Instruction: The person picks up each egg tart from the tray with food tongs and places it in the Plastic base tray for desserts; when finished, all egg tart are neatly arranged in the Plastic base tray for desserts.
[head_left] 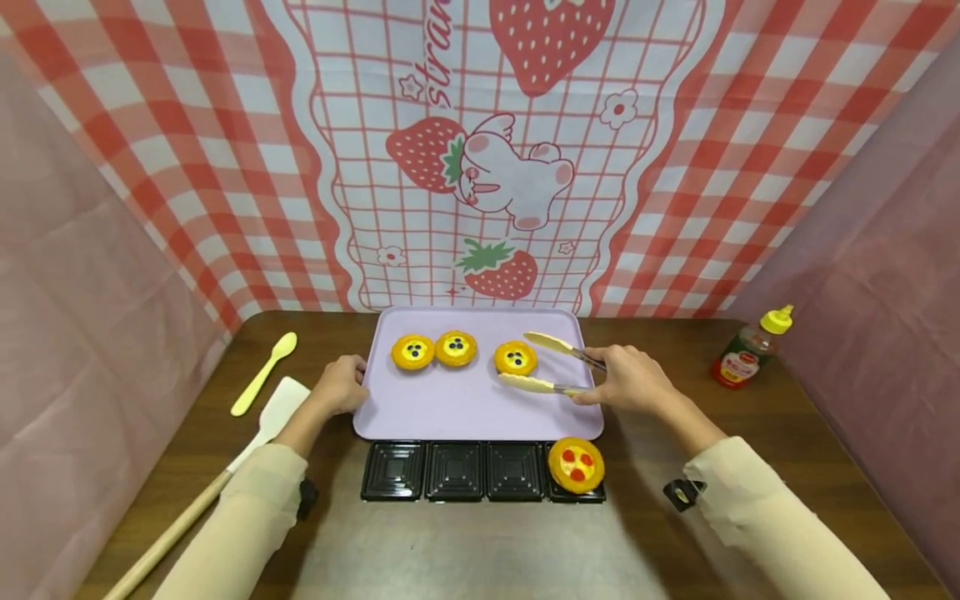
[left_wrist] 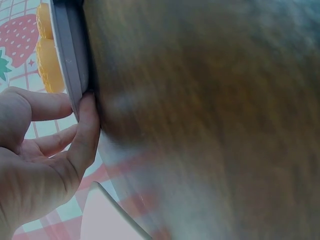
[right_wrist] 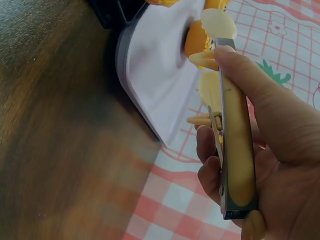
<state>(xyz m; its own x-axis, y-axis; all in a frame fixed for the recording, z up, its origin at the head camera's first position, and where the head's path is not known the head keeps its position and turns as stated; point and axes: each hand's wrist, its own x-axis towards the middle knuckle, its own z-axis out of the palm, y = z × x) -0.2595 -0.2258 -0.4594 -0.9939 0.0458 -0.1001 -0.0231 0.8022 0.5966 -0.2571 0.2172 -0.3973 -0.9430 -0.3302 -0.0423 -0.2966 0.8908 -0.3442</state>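
My left hand pinches the left rim of the lilac tray, its thumb over the edge and fingertips against the tray's outside wall in the left wrist view. My right hand grips a pair of tongs with yellow tips and metal arms. The tongs' tips are spread, one beside the right-hand blueberry tart, the other beyond it to the right. Two more blueberry tarts, the left one and the middle one, sit side by side on the tray's left half.
Before the tray lies a row of black square holders; the rightmost carries a tart with red toppings. A yellow spoon and a white spatula lie left. At the right stands a sauce bottle. A patterned cloth hangs behind.
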